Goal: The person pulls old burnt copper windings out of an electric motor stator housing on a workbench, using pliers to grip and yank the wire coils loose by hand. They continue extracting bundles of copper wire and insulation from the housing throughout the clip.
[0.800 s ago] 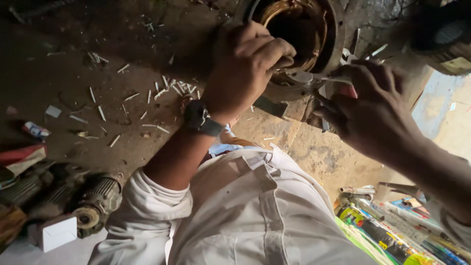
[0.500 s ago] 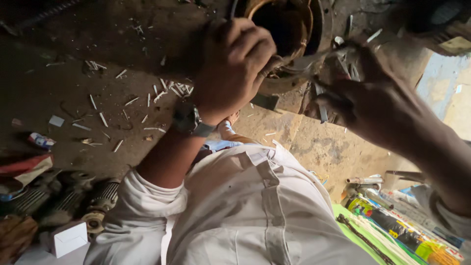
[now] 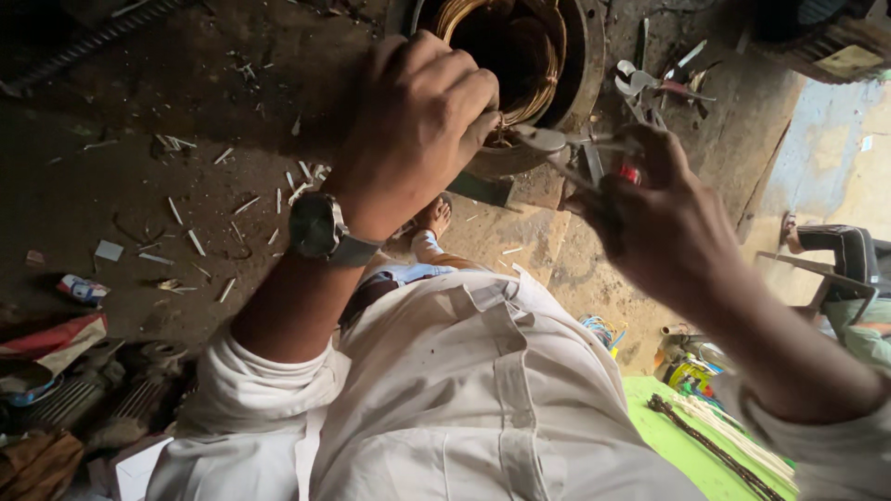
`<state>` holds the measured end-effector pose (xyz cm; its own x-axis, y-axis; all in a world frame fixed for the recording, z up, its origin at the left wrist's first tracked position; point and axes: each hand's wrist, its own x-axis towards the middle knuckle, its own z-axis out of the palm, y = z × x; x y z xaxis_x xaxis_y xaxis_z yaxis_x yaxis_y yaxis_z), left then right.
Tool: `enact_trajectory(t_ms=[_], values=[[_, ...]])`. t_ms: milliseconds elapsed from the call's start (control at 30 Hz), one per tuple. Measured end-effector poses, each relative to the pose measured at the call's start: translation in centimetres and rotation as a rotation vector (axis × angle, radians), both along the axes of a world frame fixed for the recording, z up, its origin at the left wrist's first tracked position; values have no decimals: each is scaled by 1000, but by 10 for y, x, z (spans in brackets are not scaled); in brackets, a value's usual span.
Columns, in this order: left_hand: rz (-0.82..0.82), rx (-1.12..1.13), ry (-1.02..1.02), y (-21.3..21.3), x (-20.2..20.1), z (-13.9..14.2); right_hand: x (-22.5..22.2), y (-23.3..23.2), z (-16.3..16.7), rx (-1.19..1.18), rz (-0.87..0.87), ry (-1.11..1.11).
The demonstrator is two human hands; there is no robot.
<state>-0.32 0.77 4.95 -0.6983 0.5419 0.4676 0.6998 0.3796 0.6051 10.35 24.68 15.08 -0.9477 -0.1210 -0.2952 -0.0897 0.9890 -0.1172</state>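
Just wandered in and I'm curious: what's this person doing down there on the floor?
A person in a white shirt leans over a round motor housing with copper windings inside. The left hand, with a wristwatch, grips the windings at the rim. The right hand holds pliers pointed at the same spot. Small white scraps litter the dark floor.

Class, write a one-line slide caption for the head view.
Left hand grips the motor stator's copper winding while right hand holds pliers to it.
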Motion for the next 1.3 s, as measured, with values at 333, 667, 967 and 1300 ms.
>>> enact_trajectory(t_ms=[333,667,967,1300], values=[[-36,44,79,8,-10,-13,11,-45,5,226,36,282],[-87,80,50,-5,-13,-4,6,-71,15,279,-68,222],[-102,94,51,-1,-19,-5,0,-74,21,310,-108,184],[-85,73,81,-7,-18,1,-5,-102,40,424,-133,221]])
